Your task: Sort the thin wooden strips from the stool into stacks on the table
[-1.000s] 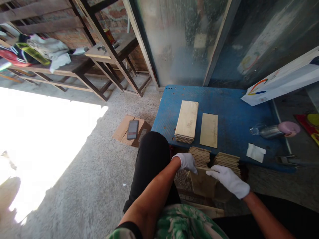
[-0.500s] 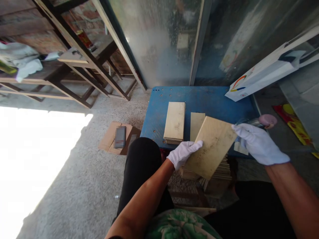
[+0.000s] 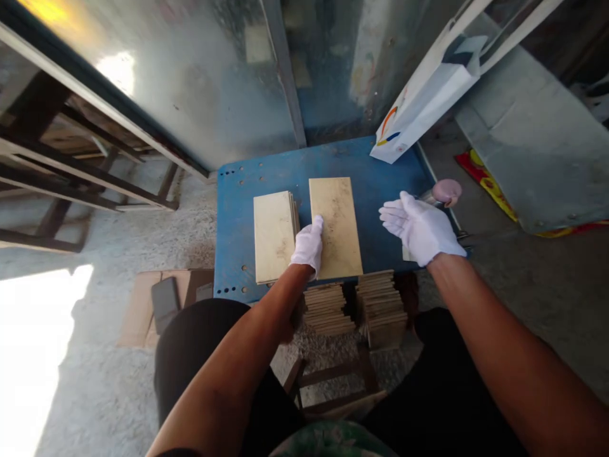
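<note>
Blue worktop (image 3: 238, 209), drilled holes along edge. Neat stack of thin pale rectangular boards (image 3: 273, 236). Just beside it, single flat board (image 3: 340, 222), mottled beige, lying on worktop. White-gloved left hand (image 3: 308, 246) lies flat on its left edge, no grip. Gloved right hand (image 3: 421, 228) spread open, empty, above worktop. Rounded pink cap (image 3: 446, 190) just beyond.

Pink-capped bottle (image 3: 446, 190) — half behind right hand (image 3: 421, 230)

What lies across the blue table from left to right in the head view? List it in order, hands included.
stack of wooden boards → left hand, flat on the next board's left edge → single wooden board → right hand, open and holding nothing
</note>
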The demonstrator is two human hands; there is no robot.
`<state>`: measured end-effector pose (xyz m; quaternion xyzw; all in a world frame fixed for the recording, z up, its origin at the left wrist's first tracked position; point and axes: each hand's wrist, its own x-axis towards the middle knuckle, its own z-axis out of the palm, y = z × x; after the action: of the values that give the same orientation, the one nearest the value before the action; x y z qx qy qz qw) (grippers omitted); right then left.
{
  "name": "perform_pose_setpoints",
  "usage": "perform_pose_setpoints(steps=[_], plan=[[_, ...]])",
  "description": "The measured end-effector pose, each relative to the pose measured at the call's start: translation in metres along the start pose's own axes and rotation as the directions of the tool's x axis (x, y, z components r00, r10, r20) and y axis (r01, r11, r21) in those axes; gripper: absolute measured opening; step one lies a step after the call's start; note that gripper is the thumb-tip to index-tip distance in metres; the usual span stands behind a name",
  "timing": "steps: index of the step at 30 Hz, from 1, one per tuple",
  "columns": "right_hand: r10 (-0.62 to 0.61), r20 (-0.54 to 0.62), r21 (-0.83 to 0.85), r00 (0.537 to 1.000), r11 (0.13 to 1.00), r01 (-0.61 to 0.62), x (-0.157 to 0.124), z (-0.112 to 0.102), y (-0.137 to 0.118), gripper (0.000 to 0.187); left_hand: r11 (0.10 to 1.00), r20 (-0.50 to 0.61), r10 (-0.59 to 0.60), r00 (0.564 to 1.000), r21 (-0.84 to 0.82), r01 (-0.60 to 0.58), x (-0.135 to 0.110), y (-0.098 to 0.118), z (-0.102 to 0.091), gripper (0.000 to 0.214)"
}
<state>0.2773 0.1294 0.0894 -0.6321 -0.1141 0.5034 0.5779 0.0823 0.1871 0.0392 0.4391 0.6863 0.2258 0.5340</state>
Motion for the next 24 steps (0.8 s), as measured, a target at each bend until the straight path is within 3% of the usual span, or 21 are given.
perform_pose_setpoints(steps=[7,19,24], plan=[[-0.004,0.032,-0.017,0.999,1.000,0.005,0.002,0.003,-0.015,0.041,0.989,-0.050,0.003,0.999,0.146,0.004,0.051,-0.019,0.028,0.035],[0.009,0.034,-0.155,0.999,0.988,-0.004,0.007,0.008,-0.014,0.045,0.970,-0.083,-0.045,0.996,0.236,0.063,0.075,-0.063,0.049,0.037],[0.023,0.025,-0.176,0.999,0.984,-0.019,0.009,0.011,-0.012,0.046,0.967,-0.093,-0.059,0.994,0.240,0.080,0.083,-0.071,0.054,0.041]])
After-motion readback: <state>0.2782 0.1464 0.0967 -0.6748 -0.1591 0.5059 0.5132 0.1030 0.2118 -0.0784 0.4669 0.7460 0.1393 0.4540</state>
